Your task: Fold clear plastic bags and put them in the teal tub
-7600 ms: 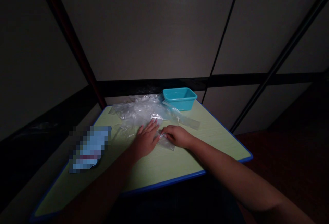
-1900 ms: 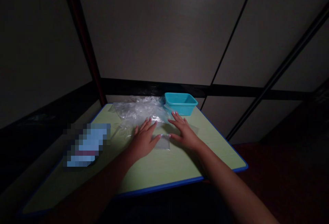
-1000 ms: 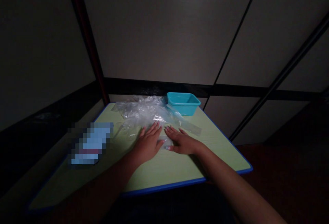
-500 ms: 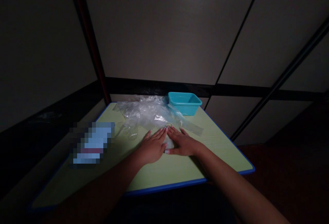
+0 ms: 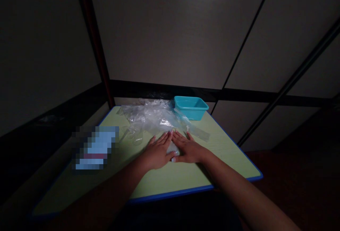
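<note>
A whitish, see-through piece of what looks like folded plastic [image 5: 173, 148] lies on the table under both palms, mostly covered. My left hand [image 5: 157, 154] rests flat on its left side, fingers stretched forward. From the right, my right hand [image 5: 190, 150] presses down the same way, its index fingertip meeting the left one and the thumbs touching near the front. Just beyond the fingertips spreads a crumpled heap of clear plastic bags [image 5: 151, 116].
A turquoise plastic basin [image 5: 191, 114] stands at the back right of the pale green table [image 5: 170, 185], which has a blue edge. A pixelated bluish item [image 5: 98, 148] lies at the left. Panelled walls [image 5: 164, 33] rise close behind.
Both hands stay over the whitish plastic with only slight shifts. The thumbs have come together at the front. The bags and basin have not moved.
</note>
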Available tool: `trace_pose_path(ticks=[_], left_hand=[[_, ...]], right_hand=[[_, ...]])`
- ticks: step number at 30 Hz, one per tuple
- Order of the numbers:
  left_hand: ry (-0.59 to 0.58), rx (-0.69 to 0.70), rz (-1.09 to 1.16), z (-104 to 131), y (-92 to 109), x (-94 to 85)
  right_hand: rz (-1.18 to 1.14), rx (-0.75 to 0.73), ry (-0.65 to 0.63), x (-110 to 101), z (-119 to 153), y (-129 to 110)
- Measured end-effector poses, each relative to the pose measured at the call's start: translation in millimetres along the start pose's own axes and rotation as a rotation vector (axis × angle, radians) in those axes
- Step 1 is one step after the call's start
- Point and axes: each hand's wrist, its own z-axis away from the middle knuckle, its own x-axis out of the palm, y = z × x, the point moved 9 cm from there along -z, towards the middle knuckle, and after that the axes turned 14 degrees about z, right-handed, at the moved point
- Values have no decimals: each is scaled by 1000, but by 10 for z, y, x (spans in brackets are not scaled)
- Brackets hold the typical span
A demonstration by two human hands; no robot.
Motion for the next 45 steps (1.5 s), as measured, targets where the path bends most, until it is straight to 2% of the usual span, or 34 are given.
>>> trace_pose_path(ticks=[6,8,11,16,21,25,27,29,32,34,37,42,45], left_hand=[[238,-96,-38,-15,-192,-378],[272,-132,-53,-11,-282,-429],[214,-140,-57,-12,-353,-343],[64,-113,-31,3,-320,-125],[29,-126,-44,14,-300,-116],[-8,-135,-45,23,-308,-109],[-11,-137,-35,28,-310,-110],[-8,-136,-19,29,-309,-113],[-9,-138,2,25,-310,-113],[-14,-146,8,22,-317,-108],[-10,-155,11,21,-323,-105],[36,-156,18,24,-303,-126],[99,-141,12,16,-281,-210]], right_hand=[[-54,43,92,-95,24,64],[-51,45,107,-103,25,53],[-23,17,89,-76,18,-21],[29,-64,48,-23,22,-201],[42,-81,30,-4,32,-280],[-13,-118,63,-29,29,-270],[-83,-130,144,-102,28,-206],[-181,-104,336,-277,51,-70],[-305,35,676,-554,174,225],[-329,140,756,-610,219,368],[-287,225,697,-560,178,438],[-145,299,481,-328,33,423],[-62,329,373,-227,-16,385]])
